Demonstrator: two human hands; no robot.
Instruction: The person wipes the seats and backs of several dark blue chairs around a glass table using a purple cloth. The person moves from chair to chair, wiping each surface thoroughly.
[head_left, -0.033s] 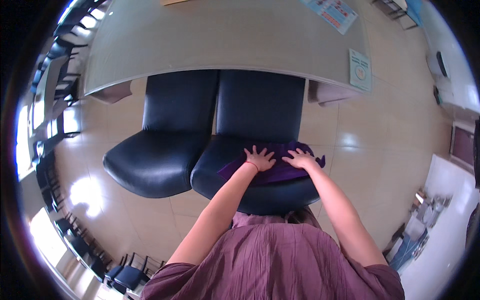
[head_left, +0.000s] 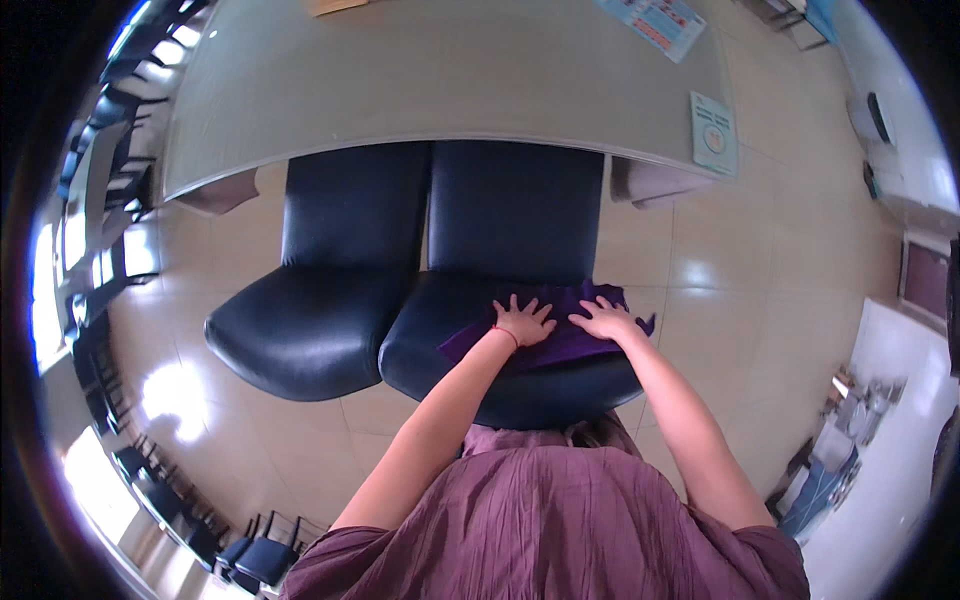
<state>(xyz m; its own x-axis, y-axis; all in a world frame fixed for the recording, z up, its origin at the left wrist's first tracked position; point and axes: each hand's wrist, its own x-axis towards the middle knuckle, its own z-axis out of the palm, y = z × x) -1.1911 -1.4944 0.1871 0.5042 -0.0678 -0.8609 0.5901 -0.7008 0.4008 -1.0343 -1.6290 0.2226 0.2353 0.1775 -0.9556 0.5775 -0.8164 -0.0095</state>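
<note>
A dark purple cloth (head_left: 560,345) lies spread over the seat of the right-hand black padded chair (head_left: 515,210). My left hand (head_left: 523,322) rests on it with the fingers spread, a thin red band round the wrist. Beside it on the right, my right hand (head_left: 606,320) is also laid on the cloth, fingers apart. The cloth looks wrinkled at its far right corner, which reaches the seat's right edge. Parts of the cloth are hidden under both hands.
A second black chair (head_left: 300,325) stands close on the left. Behind both backrests is a grey-topped table (head_left: 450,80), with a pale green booklet (head_left: 713,135) and a printed sheet (head_left: 655,25) on its right side. Tiled floor (head_left: 740,350) surrounds the chairs. More chairs (head_left: 265,555) line the left.
Both hands stay flat on the cloth and have shifted very slightly to the right. The whole view has tilted a little.
</note>
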